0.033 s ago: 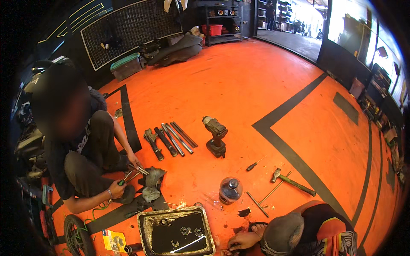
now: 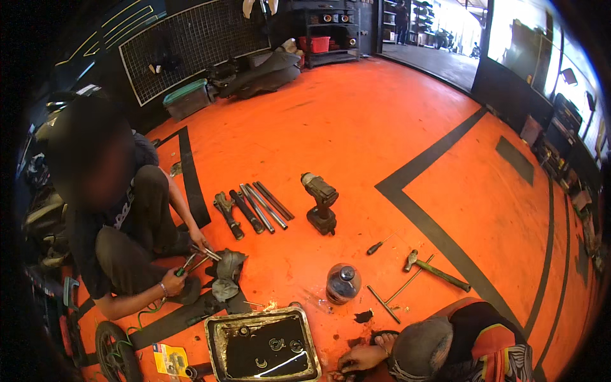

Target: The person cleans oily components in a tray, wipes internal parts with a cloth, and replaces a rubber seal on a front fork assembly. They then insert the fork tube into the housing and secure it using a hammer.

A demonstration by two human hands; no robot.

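Neither my left hand nor my right hand shows in the head view. Nearest to me at the lower edge lies a metal tray (image 2: 216, 356) of dark liquid with several small ring-shaped parts in it. To its right a co-worker in a grey cap (image 2: 420, 350) bends low, one hand (image 2: 359, 358) down by the tray; what it touches is unclear. On the left another co-worker crouches, one hand (image 2: 173, 281) around a green-handled tool (image 2: 181, 272), the other (image 2: 200, 239) at thin metal rods above a grey cloth (image 2: 226, 286). A clear bottle of dark liquid (image 2: 344, 284) stands behind the tray.
A cordless impact driver (image 2: 320, 204) stands mid-floor, beside a row of metal tubes (image 2: 258, 207). Right of the bottle lie a screwdriver (image 2: 375, 248), a hammer (image 2: 439, 272) and a T-handle wrench (image 2: 385, 305). A small wheel (image 2: 116, 350) and yellow packet (image 2: 170, 360) are at lower left.
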